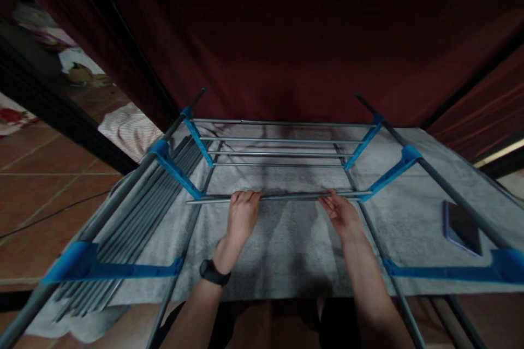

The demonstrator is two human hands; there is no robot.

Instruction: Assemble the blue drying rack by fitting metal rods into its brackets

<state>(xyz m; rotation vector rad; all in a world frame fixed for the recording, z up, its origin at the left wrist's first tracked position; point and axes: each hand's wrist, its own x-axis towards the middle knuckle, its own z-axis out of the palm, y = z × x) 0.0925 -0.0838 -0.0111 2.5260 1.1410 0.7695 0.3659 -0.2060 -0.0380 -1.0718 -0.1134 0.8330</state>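
Observation:
Both hands are on a thin grey metal tube (286,197) that runs crosswise in front of me. My left hand (244,214), with a dark watch on its wrist, wraps its fingers over the tube left of centre. Toward the other end, my right hand (343,216) pinches the tube between thumb and fingers. The tube's left end sticks out past a blue plastic bracket (176,172); its right end is close to the opposite blue bracket (388,174). These brackets sit on a grey tubular rack frame (454,196), whose far part carries several crossbars (278,140).
Several loose grey tubes (143,218) lie side by side on the left of the grey cloth (295,245). A phone (462,229) rests at the right. Nearer blue brackets (123,271) flank my forearms. Dark red panels (286,49) stand behind the rack; tiled floor (45,191) shows left.

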